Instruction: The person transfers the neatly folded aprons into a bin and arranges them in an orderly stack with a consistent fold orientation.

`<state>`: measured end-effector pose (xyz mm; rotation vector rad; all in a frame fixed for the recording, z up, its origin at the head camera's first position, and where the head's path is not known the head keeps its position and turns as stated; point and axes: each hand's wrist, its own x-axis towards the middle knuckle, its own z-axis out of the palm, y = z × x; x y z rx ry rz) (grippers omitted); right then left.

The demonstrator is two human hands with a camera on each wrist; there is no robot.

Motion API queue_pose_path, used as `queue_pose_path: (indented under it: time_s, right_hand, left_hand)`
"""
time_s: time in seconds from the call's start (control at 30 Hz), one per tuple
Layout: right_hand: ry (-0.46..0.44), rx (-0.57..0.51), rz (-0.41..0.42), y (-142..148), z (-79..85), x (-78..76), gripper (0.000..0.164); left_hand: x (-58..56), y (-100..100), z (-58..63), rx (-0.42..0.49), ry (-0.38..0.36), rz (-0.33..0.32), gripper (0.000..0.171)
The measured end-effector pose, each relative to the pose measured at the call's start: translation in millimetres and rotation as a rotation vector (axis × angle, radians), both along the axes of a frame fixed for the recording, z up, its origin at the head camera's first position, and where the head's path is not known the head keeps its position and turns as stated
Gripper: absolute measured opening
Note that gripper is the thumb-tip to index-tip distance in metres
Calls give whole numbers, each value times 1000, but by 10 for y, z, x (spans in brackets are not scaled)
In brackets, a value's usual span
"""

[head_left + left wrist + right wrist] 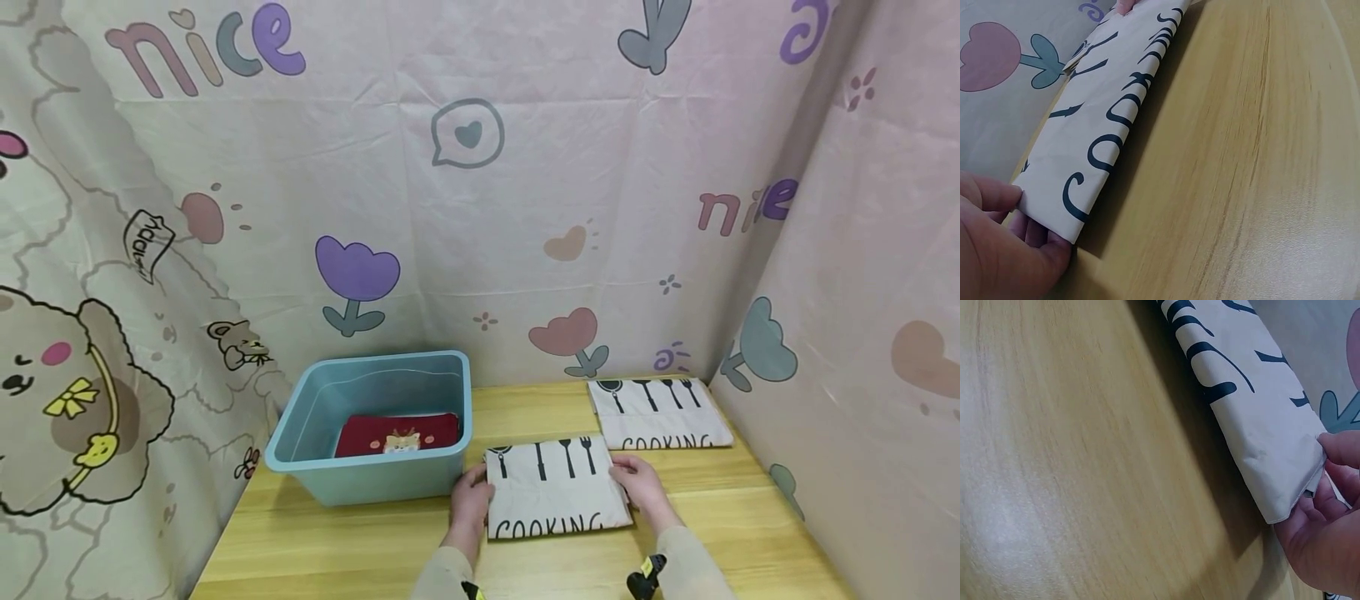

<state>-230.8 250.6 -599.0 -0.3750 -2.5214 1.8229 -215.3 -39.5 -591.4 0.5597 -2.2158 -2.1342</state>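
Observation:
A folded white cloth (551, 492), printed with dark utensils and the word COOKING, lies between my two hands above the wooden table. At its left end my left hand (470, 502) pinches the edge, with fingers tucked under it in the left wrist view. My right hand (641, 483) grips the opposite end. The right wrist view shows the thumb on top of the folded layers (1279, 462) and the other fingers below. A shadow runs along the cloth's front edge on the table in both wrist views.
Left of the cloth stands a blue plastic bin (300, 450) holding a red item (360, 433) with a cartoon animal print. A second folded COOKING cloth (660, 417) lies at the back right of the wooden table (337, 550). Printed curtains (480, 217) enclose the back and sides.

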Motion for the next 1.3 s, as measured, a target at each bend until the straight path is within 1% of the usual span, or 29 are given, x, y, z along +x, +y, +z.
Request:
queue_pose_path:
  time_s: [0.2,0.37,0.53,0.73,0.83,0.97,1.13,1.3]
  right_hand:
    - [3,-11,-11,28,-2,25,38]
    - [4,-43,-30,52,9,51,38]
    - [1,-78,-44,75,24,77,39]
    - [22,-97,-54,97,81,95,39]
    - [23,-87,-55,116,114,110,40]
    - [27,-77,-63,149,140,130,40]
    - [41,-132,-79,182,174,153,42]
    - [48,-174,-97,209,228,175,43]
  left_hand:
    - [15,15,-6,31,-10,22,54]
    - [22,20,-6,54,-18,22,55]
    - [45,22,21,72,-1,14,55]
    - [61,31,56,92,15,5,56]
    - [66,46,81,125,18,-5,55]
    - [68,67,127,195,13,-24,56]
    - [74,92,207,260,20,-41,58]
    - [90,120,310,286,27,-60,59]
